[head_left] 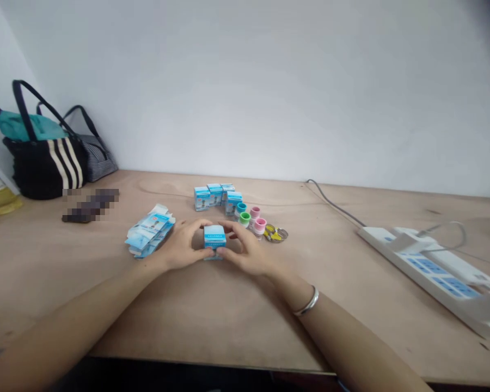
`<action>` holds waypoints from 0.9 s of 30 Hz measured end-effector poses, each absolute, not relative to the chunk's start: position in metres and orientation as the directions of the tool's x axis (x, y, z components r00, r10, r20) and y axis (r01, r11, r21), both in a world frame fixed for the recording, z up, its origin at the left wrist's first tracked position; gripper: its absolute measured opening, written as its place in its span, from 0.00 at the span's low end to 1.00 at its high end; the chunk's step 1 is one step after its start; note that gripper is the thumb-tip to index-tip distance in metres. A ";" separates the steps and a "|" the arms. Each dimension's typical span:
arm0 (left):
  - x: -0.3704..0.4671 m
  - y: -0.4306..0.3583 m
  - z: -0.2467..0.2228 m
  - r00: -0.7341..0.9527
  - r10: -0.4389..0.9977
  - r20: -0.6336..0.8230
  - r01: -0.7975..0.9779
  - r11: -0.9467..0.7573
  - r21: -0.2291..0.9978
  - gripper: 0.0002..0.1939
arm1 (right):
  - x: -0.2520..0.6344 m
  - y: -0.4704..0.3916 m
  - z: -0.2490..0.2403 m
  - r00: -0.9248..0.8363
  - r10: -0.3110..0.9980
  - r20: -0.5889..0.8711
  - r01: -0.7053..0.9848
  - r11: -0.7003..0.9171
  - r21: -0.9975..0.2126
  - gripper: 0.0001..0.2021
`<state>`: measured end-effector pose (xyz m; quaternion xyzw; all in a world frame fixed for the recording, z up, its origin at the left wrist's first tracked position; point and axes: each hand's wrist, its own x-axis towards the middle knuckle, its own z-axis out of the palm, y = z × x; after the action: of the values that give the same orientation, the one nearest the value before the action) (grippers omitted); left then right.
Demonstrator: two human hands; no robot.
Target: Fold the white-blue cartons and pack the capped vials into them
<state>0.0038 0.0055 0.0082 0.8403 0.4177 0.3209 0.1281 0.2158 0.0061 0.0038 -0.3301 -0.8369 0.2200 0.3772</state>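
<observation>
A small blue-and-white carton (pixel 214 237) stands upright on the wooden table, its top closed. My left hand (pixel 185 245) grips its left side, thumb on the front face and fingers behind. From the right, my right hand (pixel 247 251) holds it the same way. To the left of my left hand lies a pile of flattened blue-and-white cartons (pixel 149 231). Beyond the held carton, several matching boxes (pixel 201 199) stand upright in a cluster. Small jars with coloured rims, among them a green one (pixel 244 219) and a pink one (pixel 260 225), stand behind my right hand.
Yellow-handled metal pliers or cutters (pixel 276 234) lie right of the jars. A white power strip (pixel 424 272) with plugs and a cable runs along the right. A dark, blurred-out object (pixel 92 207) and a black striped bag (pixel 47 166) are at the left. A wall closes off the back.
</observation>
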 end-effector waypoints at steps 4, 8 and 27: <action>0.007 0.003 0.006 0.418 0.776 0.473 0.660 -0.617 0.428 0.25 | 0.215 0.010 0.014 -0.502 0.697 0.513 0.380 0.710 -0.593 0.21; 0.008 0.003 0.003 0.405 0.754 0.516 0.621 -0.642 0.450 0.25 | 0.211 0.008 0.023 -0.493 0.674 0.549 0.456 0.738 -0.497 0.15; 0.013 -0.006 0.000 0.341 0.837 0.427 0.409 -0.541 0.735 0.36 | 0.208 0.001 0.038 -0.558 0.502 0.661 0.463 0.849 -0.253 0.11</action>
<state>0.0132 -0.0062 -0.0004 0.7762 0.4013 0.4103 0.2612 0.2076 0.0009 0.0379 -0.2734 -0.8823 0.0250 0.3823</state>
